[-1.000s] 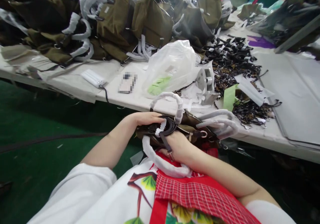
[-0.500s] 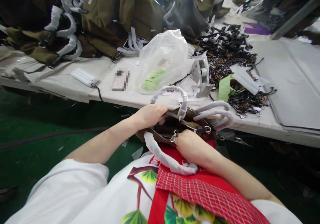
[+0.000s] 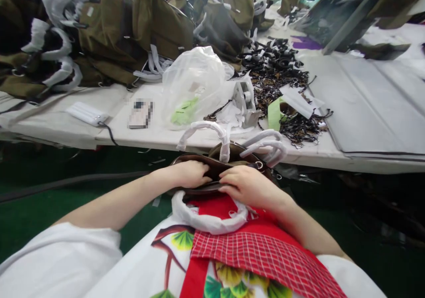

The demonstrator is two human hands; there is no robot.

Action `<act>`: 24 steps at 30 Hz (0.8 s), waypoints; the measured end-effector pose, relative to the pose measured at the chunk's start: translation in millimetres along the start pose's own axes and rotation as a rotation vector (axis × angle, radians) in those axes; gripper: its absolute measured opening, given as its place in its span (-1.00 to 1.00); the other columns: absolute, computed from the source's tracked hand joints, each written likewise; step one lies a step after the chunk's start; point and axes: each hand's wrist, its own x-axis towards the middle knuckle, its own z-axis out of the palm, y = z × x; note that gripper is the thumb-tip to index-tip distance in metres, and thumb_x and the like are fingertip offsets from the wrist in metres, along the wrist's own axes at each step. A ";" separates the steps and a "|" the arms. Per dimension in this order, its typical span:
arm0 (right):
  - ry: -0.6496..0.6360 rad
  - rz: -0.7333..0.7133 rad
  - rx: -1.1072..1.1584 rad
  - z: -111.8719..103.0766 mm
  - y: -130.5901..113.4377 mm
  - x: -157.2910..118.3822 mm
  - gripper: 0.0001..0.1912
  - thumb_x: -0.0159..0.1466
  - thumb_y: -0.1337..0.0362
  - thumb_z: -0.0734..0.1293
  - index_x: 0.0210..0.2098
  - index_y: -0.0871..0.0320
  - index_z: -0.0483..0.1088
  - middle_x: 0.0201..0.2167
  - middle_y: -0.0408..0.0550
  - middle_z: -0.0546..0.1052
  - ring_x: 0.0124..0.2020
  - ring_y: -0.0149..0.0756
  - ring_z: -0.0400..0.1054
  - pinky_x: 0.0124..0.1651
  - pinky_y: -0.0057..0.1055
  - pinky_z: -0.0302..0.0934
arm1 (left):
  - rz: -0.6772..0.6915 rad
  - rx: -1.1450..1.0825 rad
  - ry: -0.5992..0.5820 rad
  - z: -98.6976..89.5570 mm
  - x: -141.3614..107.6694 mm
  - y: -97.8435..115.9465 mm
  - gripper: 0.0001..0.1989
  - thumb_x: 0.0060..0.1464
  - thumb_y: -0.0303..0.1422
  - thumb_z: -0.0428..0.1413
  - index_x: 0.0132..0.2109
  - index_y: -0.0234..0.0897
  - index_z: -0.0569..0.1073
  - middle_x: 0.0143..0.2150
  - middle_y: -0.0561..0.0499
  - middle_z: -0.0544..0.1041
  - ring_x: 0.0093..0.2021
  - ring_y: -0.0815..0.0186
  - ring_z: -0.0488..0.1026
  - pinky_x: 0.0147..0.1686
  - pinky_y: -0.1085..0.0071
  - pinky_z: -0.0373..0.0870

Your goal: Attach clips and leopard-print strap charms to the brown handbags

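Note:
A dark brown handbag (image 3: 186,157) is held open between my body and the table's front edge. White wrapping covers its handles; the near handle (image 3: 212,223) hangs down over my red apron, and the far handle (image 3: 202,129) stands up. My left hand (image 3: 188,174) reaches over the left side of the mouth, fingers curled at the inside and tips partly hidden. At the near rim, my right hand (image 3: 247,183) grips the edge with bent fingers. A metal ring (image 3: 259,165) shows at the bag's right end.
On the white table (image 3: 159,139) lie a phone (image 3: 141,114), a white power bank-like block (image 3: 86,113) with a cord, a clear plastic bag (image 3: 195,74), a grey metal tape dispenser-like device (image 3: 245,101) and a heap of dark straps and chains (image 3: 272,85). Olive bags (image 3: 162,23) are piled behind.
My left hand has moved from the far rim into the mouth. My right hand has come out to the near rim. The view has shifted right.

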 end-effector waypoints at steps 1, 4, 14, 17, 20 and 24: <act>0.171 0.100 0.029 -6.8 10.7 -12.4 -0.71 0.39 0.18 0.22 -0.25 0.12 0.56 -0.20 -0.01 0.62 -0.14 -0.23 0.48 0.00 -0.34 0.26 | 0.009 0.023 -0.016 -14.0 -6.5 3.3 -0.67 0.16 -0.15 0.08 -0.14 -0.30 0.57 -0.14 -0.20 0.62 -0.14 0.06 0.55 -0.07 0.26 0.38; 0.608 0.615 -0.065 -14.3 58.5 -58.9 -0.65 0.40 0.11 0.16 -0.27 0.15 0.51 -0.28 0.05 0.60 -0.24 -0.19 0.47 -0.09 -0.28 0.28 | -0.014 -0.064 -0.061 -47.9 -33.5 4.1 -0.55 0.30 -0.11 -0.14 -0.06 -0.19 0.57 -0.04 -0.05 0.61 -0.08 0.17 0.53 -0.03 0.38 0.38; 0.355 0.768 0.462 81.5 174.2 -95.0 -0.56 0.16 0.03 0.36 -0.14 0.25 0.52 -0.23 0.11 0.63 -0.18 -0.05 0.51 -0.09 -0.22 0.34 | -0.091 -0.211 -0.025 -35.8 -75.6 -37.0 -0.53 0.06 -0.26 0.03 0.10 -0.24 0.51 0.08 -0.05 0.56 0.05 0.15 0.48 0.07 0.39 0.37; 0.416 0.762 0.412 87.9 164.8 -81.5 -0.54 0.18 -0.05 0.31 -0.28 0.27 0.53 -0.32 0.12 0.62 -0.25 -0.02 0.49 -0.15 -0.18 0.34 | -0.080 -0.082 -0.022 -24.2 -72.2 -30.5 -0.67 0.08 -0.28 0.07 -0.05 -0.22 0.58 -0.08 -0.03 0.61 -0.06 0.20 0.51 -0.01 0.43 0.37; 0.485 0.708 0.357 74.9 149.6 -69.6 -0.55 0.20 -0.07 0.30 -0.32 0.24 0.52 -0.34 0.10 0.61 -0.27 -0.03 0.46 -0.15 -0.19 0.32 | 0.017 -0.007 0.029 -23.1 -79.1 -12.7 -0.72 0.21 -0.33 -0.03 -0.19 -0.19 0.60 -0.22 -0.01 0.60 -0.17 0.27 0.51 -0.10 0.48 0.35; 0.458 0.477 0.260 44.0 122.9 -38.3 -0.66 0.28 0.05 0.26 -0.29 0.19 0.52 -0.31 0.03 0.60 -0.26 -0.12 0.45 -0.15 -0.28 0.31 | 0.209 0.090 0.092 -37.8 -99.8 26.0 -0.69 0.29 -0.37 -0.09 -0.21 -0.16 0.57 -0.27 0.00 0.57 -0.24 0.31 0.49 -0.21 0.50 0.31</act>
